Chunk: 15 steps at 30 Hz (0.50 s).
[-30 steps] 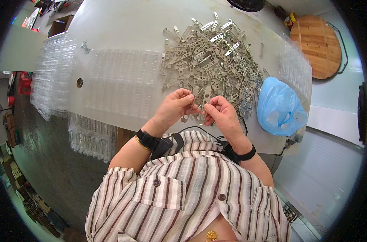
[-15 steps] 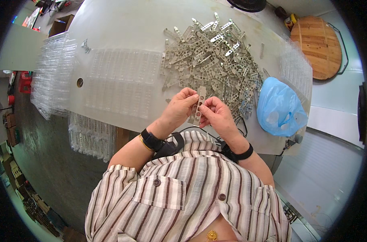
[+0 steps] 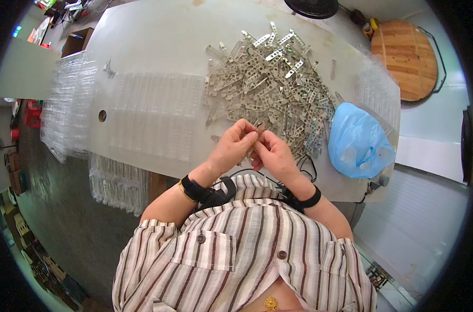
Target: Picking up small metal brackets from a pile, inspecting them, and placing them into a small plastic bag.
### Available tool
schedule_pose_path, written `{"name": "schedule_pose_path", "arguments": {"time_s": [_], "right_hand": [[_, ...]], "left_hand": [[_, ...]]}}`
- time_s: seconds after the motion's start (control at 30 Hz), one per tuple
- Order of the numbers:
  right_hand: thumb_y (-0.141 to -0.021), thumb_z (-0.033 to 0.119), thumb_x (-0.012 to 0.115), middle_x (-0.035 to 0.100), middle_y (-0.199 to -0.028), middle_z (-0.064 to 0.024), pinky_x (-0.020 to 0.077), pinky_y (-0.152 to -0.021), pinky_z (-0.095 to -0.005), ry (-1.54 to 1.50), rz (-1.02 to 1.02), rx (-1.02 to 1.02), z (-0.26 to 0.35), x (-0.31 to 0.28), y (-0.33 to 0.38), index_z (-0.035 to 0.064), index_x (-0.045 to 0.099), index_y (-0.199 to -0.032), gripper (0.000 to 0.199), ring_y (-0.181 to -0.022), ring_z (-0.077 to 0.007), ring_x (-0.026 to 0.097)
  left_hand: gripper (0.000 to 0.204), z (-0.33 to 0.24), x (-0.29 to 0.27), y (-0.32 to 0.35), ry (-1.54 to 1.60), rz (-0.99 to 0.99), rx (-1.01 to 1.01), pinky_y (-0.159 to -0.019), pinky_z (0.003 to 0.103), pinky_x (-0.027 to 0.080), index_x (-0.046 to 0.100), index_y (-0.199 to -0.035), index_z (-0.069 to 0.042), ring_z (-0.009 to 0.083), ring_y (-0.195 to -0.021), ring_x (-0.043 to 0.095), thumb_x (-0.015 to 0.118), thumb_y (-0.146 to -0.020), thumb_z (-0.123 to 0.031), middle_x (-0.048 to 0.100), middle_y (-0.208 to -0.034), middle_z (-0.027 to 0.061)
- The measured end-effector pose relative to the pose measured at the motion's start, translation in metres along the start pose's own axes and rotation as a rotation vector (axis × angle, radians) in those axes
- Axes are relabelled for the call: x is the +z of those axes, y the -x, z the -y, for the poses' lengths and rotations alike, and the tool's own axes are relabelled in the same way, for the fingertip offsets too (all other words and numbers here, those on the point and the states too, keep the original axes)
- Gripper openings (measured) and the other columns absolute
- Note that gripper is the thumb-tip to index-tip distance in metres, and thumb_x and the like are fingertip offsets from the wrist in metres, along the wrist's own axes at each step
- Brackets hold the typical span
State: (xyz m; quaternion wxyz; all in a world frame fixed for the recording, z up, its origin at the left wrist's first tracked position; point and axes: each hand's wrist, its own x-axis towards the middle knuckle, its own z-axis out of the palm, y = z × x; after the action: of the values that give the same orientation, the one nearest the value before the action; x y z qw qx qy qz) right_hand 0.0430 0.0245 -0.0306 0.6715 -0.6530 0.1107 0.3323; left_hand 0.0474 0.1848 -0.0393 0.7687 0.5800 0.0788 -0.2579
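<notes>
In front of my body, at the table's near edge, both hands meet around a flat metal bracket (image 3: 261, 128) with holes. My left hand (image 3: 233, 146) is closed, thumb and fingers pinching it from the left. My right hand (image 3: 276, 157) grips it from the right with bent fingers. Only the bracket's upper end shows above the fingertips; most of it is hidden. Just beyond the hands spreads a large heap of similar perforated metal brackets (image 3: 262, 86). A clear plastic tray (image 3: 156, 112) with rows of compartments lies left of the heap.
A stack of clear trays (image 3: 67, 106) stands at the table's (image 3: 158, 36) left end, with more wrapped trays (image 3: 117, 182) below the edge. To the right sit a blue plastic bag (image 3: 358, 140) and more clear trays (image 3: 379, 86). Black cables (image 3: 309, 169) run near my right hand.
The bracket stood upright and showed its holes; now it is tilted and mostly covered by my fingers. My hands have drawn closer together. The view has shifted slightly.
</notes>
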Motion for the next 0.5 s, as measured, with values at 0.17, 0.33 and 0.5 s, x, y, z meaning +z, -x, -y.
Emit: {"name": "schedule_pose_path", "arguments": {"time_s": [0.17,0.33,0.5], "right_hand": [[-0.097,0.014,0.056,0.061,-0.077,-0.0029,0.0478,-0.053,-0.026,0.253,-0.053,-0.076,0.008,-0.001,0.002,0.0029,0.056,-0.097,0.011,-0.061,-0.0099,0.058],[-0.095,0.011,0.059,0.062,-0.077,-0.0036,0.0485,-0.062,-0.0262,0.406,-0.202,-0.285,0.012,-0.015,0.0,0.0018,0.058,-0.1,0.011,-0.068,-0.0109,0.059],[-0.094,0.008,0.058,0.062,-0.078,-0.0039,0.0487,-0.063,-0.0254,0.313,-0.025,-0.265,0.022,-0.018,0.004,-0.0005,0.057,-0.1,0.01,-0.07,-0.0091,0.058]], "left_hand": [[0.012,0.016,-0.001,-0.008,-0.084,-0.037,0.113,-0.06,0.024,0.046,0.052,-0.097,-0.004,0.0071,-0.067,0.052,0.053,-0.1,-0.015,0.057,-0.08,0.0004],[0.012,0.012,-0.003,-0.006,-0.074,-0.066,0.077,-0.059,0.024,0.045,0.052,-0.096,-0.003,0.0076,-0.066,0.052,0.053,-0.1,-0.015,0.057,-0.079,0.0008],[0.012,0.006,-0.006,0.002,-0.176,0.087,0.063,-0.06,0.024,0.046,0.054,-0.095,-0.003,0.0077,-0.067,0.053,0.053,-0.1,-0.014,0.058,-0.078,0.0014]]}}
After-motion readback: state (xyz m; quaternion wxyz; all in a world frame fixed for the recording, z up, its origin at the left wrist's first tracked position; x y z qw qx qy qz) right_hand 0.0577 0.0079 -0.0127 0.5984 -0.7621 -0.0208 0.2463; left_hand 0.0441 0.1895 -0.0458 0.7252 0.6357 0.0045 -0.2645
